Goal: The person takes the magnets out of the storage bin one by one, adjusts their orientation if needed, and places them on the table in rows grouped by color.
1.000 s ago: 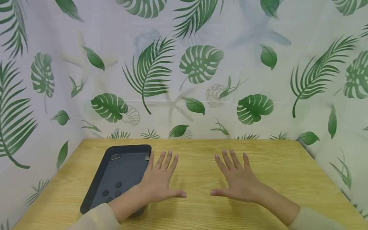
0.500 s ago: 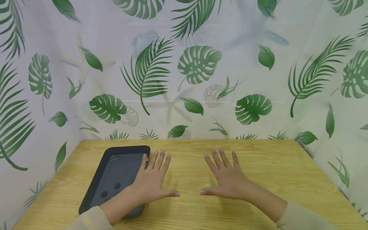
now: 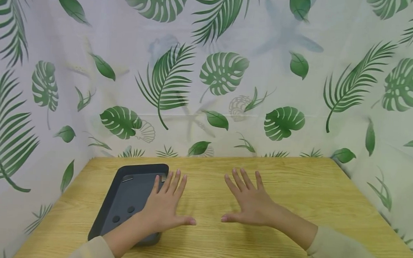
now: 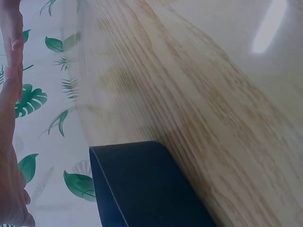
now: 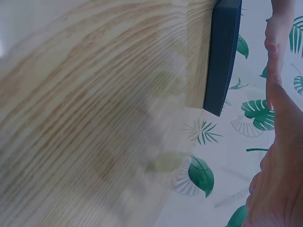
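Note:
My left hand [image 3: 162, 209] is spread palm down, overlapping the right side of a dark grey rectangular tray [image 3: 102, 212] in the head view. To its right, my right hand [image 3: 253, 205] is spread the same way over the wooden table, thumb pointing at the left thumb. Neither hand holds anything. Inside the tray lie small dark round discs [image 3: 131, 209] and, at its far end, small metallic pieces [image 3: 127, 178]; my left forearm hides part of the tray. In the left wrist view the tray's wall [image 4: 151, 184] stands below the hand's level.
The light wooden table [image 3: 293, 192] reaches back to a white cloth [image 3: 244, 122] printed with green leaves, which also hangs at both sides. Beige sleeves [image 3: 339, 247] cover the forearms.
Both hands have drifted left, the right one more, so they are slightly closer together. The fingers stay spread. The tray stays in place on the table.

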The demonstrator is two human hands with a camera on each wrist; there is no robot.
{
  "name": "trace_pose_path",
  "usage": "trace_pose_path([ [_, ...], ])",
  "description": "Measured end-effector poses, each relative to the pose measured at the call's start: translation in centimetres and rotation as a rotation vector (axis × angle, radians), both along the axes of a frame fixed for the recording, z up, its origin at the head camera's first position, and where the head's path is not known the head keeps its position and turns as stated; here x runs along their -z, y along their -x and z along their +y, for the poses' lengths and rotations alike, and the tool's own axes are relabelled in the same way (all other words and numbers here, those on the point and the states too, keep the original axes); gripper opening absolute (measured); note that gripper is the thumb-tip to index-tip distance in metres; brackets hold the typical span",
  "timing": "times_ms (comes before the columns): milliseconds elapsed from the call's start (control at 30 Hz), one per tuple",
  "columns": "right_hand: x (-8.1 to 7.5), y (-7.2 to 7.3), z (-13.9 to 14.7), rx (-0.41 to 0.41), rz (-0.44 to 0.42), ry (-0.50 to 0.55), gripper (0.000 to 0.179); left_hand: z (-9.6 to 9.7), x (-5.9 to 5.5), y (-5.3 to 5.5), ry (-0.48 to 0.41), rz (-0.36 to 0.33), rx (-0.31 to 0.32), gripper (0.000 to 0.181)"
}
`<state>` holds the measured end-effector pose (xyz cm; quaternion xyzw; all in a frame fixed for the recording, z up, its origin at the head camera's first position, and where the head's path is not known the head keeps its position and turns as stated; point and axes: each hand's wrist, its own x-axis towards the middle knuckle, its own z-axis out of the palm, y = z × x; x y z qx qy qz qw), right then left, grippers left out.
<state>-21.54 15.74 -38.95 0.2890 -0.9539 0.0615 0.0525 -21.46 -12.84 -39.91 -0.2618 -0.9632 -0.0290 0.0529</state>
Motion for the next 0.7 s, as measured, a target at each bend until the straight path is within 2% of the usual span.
trace_pose_path([
  [200, 0.2, 0.0, -0.3, -0.005, -0.004, 0.010, 0.105, -0.8, 0.1, -0.4, 0.004, 0.025, -0.020, 0.113],
  [333, 0.0, 0.0, -0.6, -0.020, -0.007, 0.018, 0.105, -0.9, -0.1, -0.6, -0.020, 0.017, -0.006, 0.113],
  [700, -0.5, -0.2, -1.9, -0.043, -0.020, 0.002, 0.106, -1.9, 0.0, -0.6, -0.002, 0.067, -0.001, 0.114],
])
